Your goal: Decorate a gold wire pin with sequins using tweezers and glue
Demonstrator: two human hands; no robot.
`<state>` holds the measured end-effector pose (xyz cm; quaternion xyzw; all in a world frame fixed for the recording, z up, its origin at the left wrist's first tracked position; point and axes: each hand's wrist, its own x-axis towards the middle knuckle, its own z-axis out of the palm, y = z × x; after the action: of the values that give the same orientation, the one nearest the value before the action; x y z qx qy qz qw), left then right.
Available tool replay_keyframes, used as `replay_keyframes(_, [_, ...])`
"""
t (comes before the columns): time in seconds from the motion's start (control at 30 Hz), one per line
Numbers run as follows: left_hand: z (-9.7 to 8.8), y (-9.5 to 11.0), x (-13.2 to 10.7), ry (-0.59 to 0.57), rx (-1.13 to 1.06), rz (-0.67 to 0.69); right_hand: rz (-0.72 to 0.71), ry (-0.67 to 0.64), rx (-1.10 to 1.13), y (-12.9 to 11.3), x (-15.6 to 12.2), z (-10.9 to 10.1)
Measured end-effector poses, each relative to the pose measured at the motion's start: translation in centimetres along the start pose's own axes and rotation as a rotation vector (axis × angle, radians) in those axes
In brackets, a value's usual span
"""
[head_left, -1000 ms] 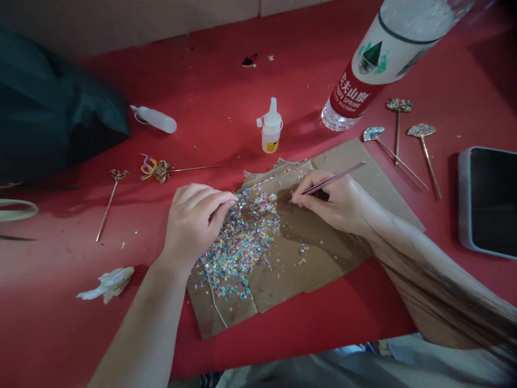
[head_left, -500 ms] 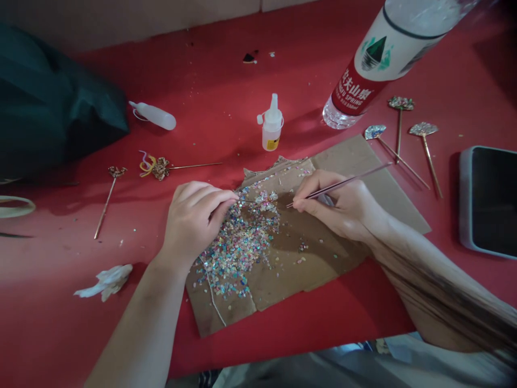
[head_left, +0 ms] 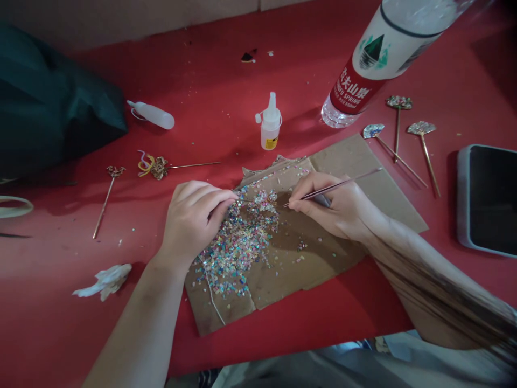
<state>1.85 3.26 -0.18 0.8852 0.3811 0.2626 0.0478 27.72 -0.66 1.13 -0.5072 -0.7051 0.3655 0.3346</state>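
My left hand (head_left: 193, 221) pinches a thin metal wire (head_left: 244, 201) whose tip reaches into a small cluster of glittery flakes. My right hand (head_left: 333, 205) holds slim rose-gold tweezers (head_left: 332, 188), their points close to the wire's tip and over the flakes. Beneath both hands lies a torn cardboard sheet (head_left: 351, 159) carrying a heap of multicoloured sequin flakes (head_left: 238, 248). The hands hide part of the heap and the cardboard.
On the red tabletop stand a glue bottle (head_left: 270, 123) and a large water bottle (head_left: 355, 81). Several finished glittery picks (head_left: 420, 128) lie at right, beside a phone (head_left: 487, 199). At left are a dark green bag (head_left: 48, 102) and a crumpled tissue (head_left: 105, 280).
The tweezers have swung slightly, with the handle end lower and the points a little further left, close to the wire's tip. My left hand has barely moved.
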Motion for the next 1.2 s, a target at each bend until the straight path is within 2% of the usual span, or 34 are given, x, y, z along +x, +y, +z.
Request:
replay_keyframes(0.43, [-0.02, 0.04, 0.0, -0.004, 0.0, -0.003, 0.012, 0.012, 0.018, -0.24, -0.05, -0.1])
replay_keyframes(0.63, [-0.04, 0.02, -0.06, -0.008, -0.006, -0.013, -0.031, 0.046, 0.031, -0.21, -0.05, -0.27])
replay_keyframes(1.2, [-0.03, 0.07, -0.08, -0.016, -0.011, -0.03, -0.069, -0.004, 0.034, 0.4, -0.11, -0.17])
